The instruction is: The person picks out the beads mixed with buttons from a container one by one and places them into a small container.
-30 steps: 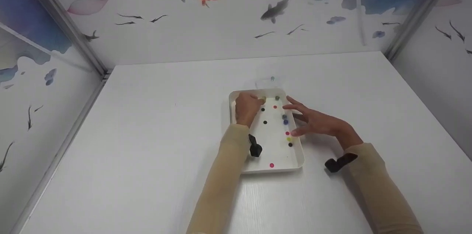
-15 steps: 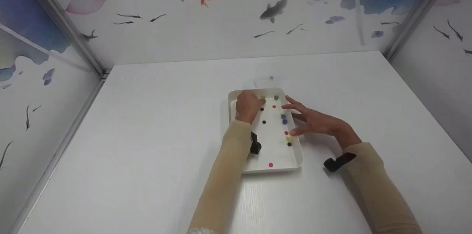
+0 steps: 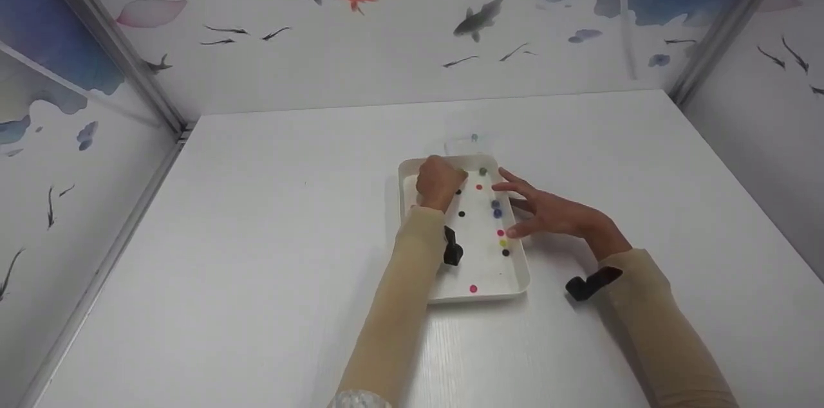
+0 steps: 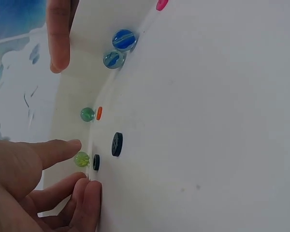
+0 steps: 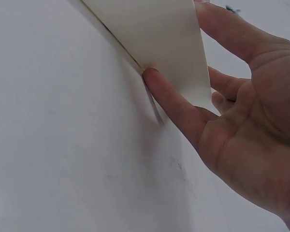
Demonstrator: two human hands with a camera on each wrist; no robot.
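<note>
My left hand [image 3: 438,183] reaches into the far left part of a white tray [image 3: 481,266]. In the left wrist view its thumb and index finger are on either side of a yellow-green marble [image 4: 81,159], with a small gap showing on the index side. A black button [image 4: 96,162] sits close to that marble, another black button [image 4: 117,144] nearer. Farther along the wall are a green marble [image 4: 87,114] and an orange button [image 4: 99,113]. My right hand [image 3: 553,210] grips the tray's right wall, thumb over the rim and a finger [image 5: 171,99] against the outside.
Blue marbles [image 3: 496,209], a pink button [image 3: 501,233], a yellow piece [image 3: 503,243] and a black button [image 3: 506,253] line the right wall. Another pink button [image 3: 473,289] lies at the tray's near end. A clear container [image 3: 458,146] holding a marble stands behind the tray.
My left hand has shifted slightly right and its wrist has turned a little. The yellow-green marble stays in about the same place. My right hand keeps its hold on the tray.
</note>
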